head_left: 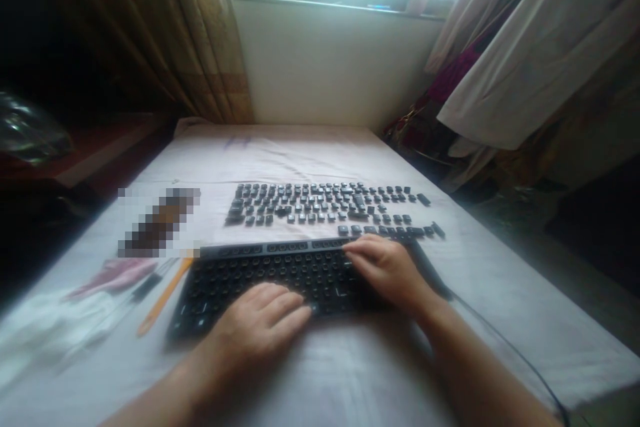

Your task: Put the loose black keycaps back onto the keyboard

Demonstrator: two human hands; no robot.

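A black computer keyboard [290, 273] lies on the cloth-covered table, with its keycaps off across most of the board and the small sockets bare. My left hand [265, 313] rests over its front edge left of the middle, fingers stretched loosely across the board. At the upper right of the keyboard is my right hand [383, 267], its thumb and fingers brought together at the back edge. Anything between those fingertips is too small or hidden to make out. Behind the board, loose black keycaps [313, 200] lie in rows on the cloth.
Left of the keyboard lie an orange stick-like tool [165, 297], a dark-headed brush-like item [147, 287], a pink cloth [117, 275] and a white cloth [55, 330]. A blurred-out object [160, 221] is beyond them. The keyboard cable [505, 340] runs off to the right.
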